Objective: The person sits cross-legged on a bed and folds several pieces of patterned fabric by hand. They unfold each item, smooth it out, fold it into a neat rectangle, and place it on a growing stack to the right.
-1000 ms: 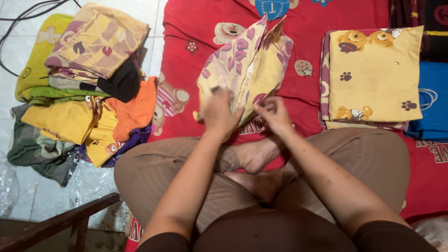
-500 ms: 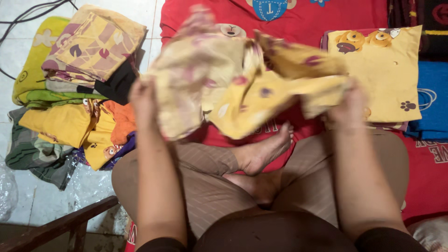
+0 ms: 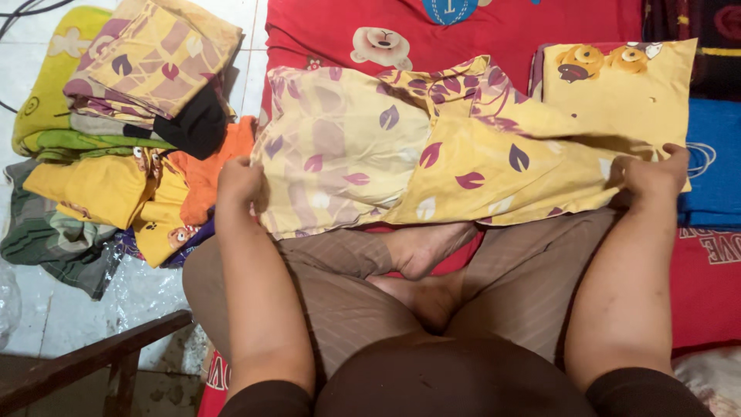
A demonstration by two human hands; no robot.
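A yellow cloth with purple and red leaf prints [image 3: 386,154] is stretched wide in front of me, above my crossed legs. My left hand [image 3: 238,181] grips its left edge. My right hand [image 3: 652,171] grips its right corner, over the edge of a folded yellow cloth with bear and paw prints [image 3: 617,93]. The held cloth is partly unfolded, with a creased flap across its right half. It lies over a red bear-print blanket [image 3: 463,35].
A pile of folded and loose cloths [image 3: 131,147] in yellow, green, orange and black sits on the tiled floor at left. A blue folded cloth [image 3: 714,154] lies at right. A dark wooden bar [image 3: 85,363] crosses the lower left corner.
My hands were close together on the bunched cloth. They moved apart to left and right, and the cloth has spread out wide between them.
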